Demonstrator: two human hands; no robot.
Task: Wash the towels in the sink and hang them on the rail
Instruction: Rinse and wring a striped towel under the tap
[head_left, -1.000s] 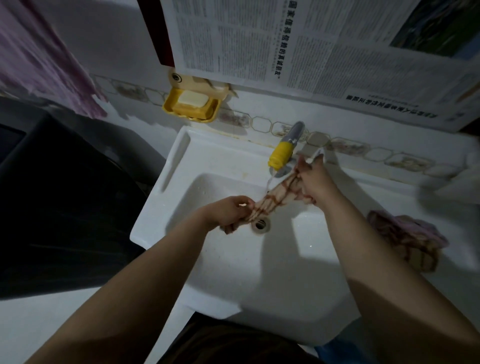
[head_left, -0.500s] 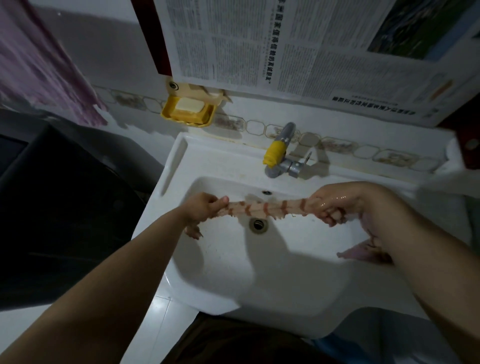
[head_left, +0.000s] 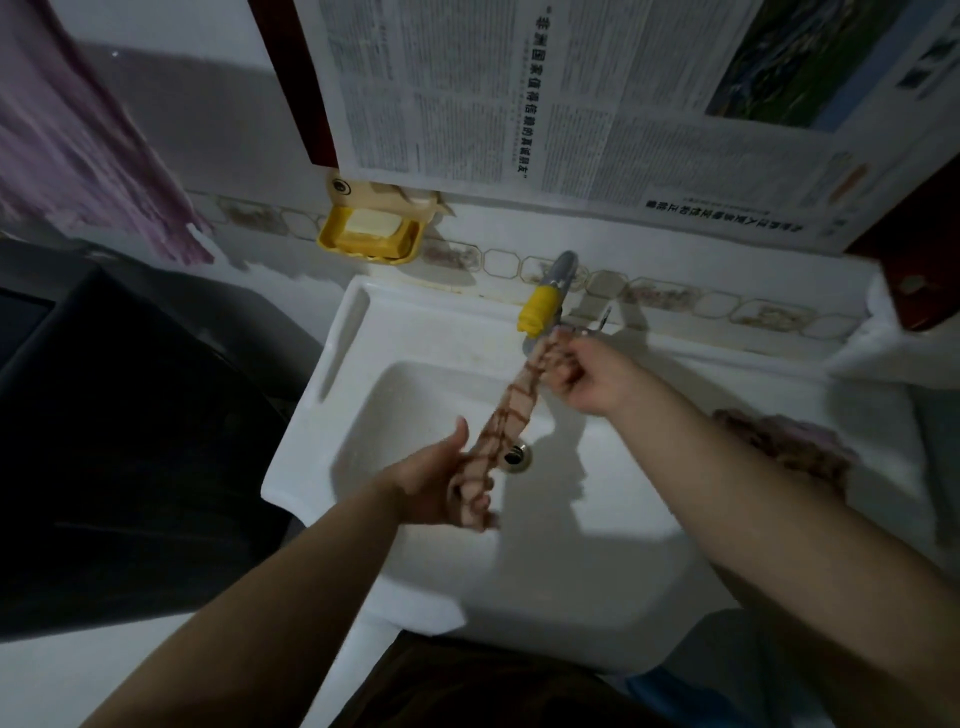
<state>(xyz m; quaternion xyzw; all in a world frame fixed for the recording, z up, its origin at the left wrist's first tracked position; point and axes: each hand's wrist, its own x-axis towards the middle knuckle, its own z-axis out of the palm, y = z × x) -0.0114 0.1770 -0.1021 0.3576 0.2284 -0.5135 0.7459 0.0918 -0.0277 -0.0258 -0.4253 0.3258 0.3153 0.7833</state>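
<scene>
Towel (head_left: 511, 413), twisted, slants from tap to near-left, both hands gripping its ends.

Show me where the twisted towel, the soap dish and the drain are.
twisted towel (head_left: 511, 408), head view, middle of the wrung length.
soap dish (head_left: 332, 240), head view, left yellow rim.
drain (head_left: 514, 457), head view, metal ring.

The sink (head_left: 597, 571) looks like smooth, glossy white ceramic. The twisted towel (head_left: 511, 410) is soft checked cloth. The tap (head_left: 558, 267) is dull grey metal with a yellow plastic spout (head_left: 537, 312). Matt printed newspaper (head_left: 571, 104) covers the wall.
</scene>
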